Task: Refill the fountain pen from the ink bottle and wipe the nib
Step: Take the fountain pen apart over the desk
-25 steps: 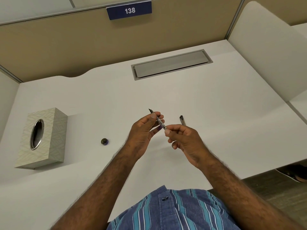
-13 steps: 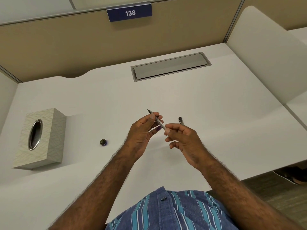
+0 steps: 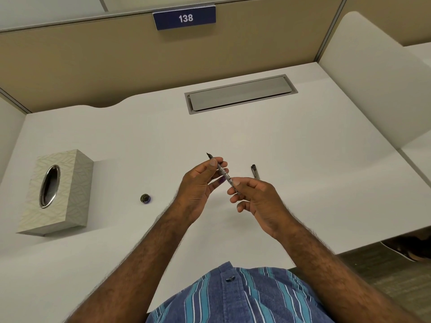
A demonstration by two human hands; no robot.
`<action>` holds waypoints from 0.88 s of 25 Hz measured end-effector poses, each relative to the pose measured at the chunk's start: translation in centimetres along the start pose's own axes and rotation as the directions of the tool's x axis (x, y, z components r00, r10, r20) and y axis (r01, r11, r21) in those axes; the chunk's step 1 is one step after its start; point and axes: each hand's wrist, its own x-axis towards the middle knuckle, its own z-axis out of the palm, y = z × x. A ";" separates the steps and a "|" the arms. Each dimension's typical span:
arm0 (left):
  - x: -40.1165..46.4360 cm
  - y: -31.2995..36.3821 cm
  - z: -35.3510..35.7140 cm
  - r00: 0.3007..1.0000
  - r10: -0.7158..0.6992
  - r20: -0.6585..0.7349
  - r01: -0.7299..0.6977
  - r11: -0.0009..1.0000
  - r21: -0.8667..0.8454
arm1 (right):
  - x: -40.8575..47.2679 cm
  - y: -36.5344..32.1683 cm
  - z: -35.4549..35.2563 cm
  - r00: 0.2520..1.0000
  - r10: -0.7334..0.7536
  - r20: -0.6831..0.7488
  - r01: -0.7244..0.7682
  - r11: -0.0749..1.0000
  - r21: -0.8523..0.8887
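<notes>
While pinched by both hands [image 3: 200, 185], pen [image 3: 223, 174] diag., nib far-left.

Head camera looks steeply down; desk [image 3: 303, 159] close below.

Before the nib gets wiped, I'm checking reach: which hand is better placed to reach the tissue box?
Left, probably. The tissue box sits at the desk's left side, nearer the left hand. The right hand also grips the pen and could keep it.

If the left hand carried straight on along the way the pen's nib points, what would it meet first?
The way looks free: the left hand and pen aim up-left over bare desk toward the partition; depth is unclear.
</notes>
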 end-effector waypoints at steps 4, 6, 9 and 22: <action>0.0 -0.2 -0.1 1.000 -0.007 -0.001 0.007 1.000 -0.011 | 0.0 0.2 0.0 1.000 -0.003 -0.015 0.003 1.000 -0.002; 0.1 -0.3 -0.1 1.000 -0.009 -0.004 0.009 1.000 -0.005 | 0.0 0.2 -0.1 1.000 0.021 0.003 -0.021 1.000 0.015; 0.1 -0.4 -0.2 1.000 -0.007 -0.001 0.007 1.000 -0.008 | -0.1 0.3 -0.2 1.000 0.008 -0.005 -0.008 1.000 -0.021; 0.3 -0.5 -0.4 0.999 -0.025 -0.031 0.025 1.000 -0.015 | 0.1 0.7 -0.6 1.000 -0.001 -0.029 -0.001 0.996 -0.090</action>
